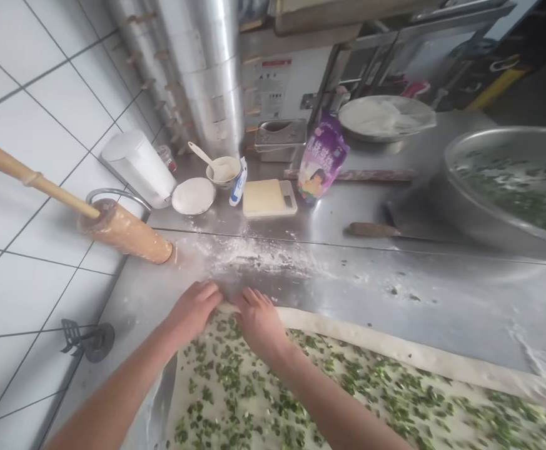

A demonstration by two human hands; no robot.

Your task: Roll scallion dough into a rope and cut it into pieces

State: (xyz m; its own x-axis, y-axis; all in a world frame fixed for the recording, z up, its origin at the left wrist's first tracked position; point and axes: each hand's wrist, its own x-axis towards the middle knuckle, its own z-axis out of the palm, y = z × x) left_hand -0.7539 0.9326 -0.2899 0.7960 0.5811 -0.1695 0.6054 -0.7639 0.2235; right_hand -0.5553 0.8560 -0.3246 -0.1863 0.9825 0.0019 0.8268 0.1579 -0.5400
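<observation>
A wide sheet of dough (254,400) strewn with chopped green onion covers the near part of the steel counter. Its far edge is folded over into a pale strip that runs to the right. At the far left corner of that edge, my left hand (197,306) is closed with the fingertips on the dough. My right hand (259,319) grips the folded edge just beside it, fingers curled over the dough. A short stretch of the rolled edge shows between both hands. The fingertips themselves are partly hidden.
A large rolling pin (127,231) leans against the tiled wall at left. Behind lie a flour bowl (194,196), a small bowl with a spoon (223,175), a scale (267,199), a purple bag (322,159) and a wooden-handled tool (373,229). A big metal bowl (460,187) stands right.
</observation>
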